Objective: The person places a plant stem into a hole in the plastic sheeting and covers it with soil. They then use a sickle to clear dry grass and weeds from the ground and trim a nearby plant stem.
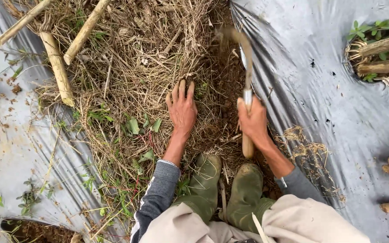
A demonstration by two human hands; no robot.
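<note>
Plastic sheeting flanks dry grass under left hand, right hand gripping sickle.

Left hand flat, fingers spread; right hand fisted, thumb up

Plastic sheet: glossy silver-grey, at 3 and 9 o'clock. Dry grass: straw-tan, flecked with green leaves. Soil: dark brown, at 12 o'clock. Bamboo stakes: pale yellow-tan. Tool handle: light wood; ferrule silver. Boots: muddy olive green. Sleeves: grey. Trousers: beige.
</note>
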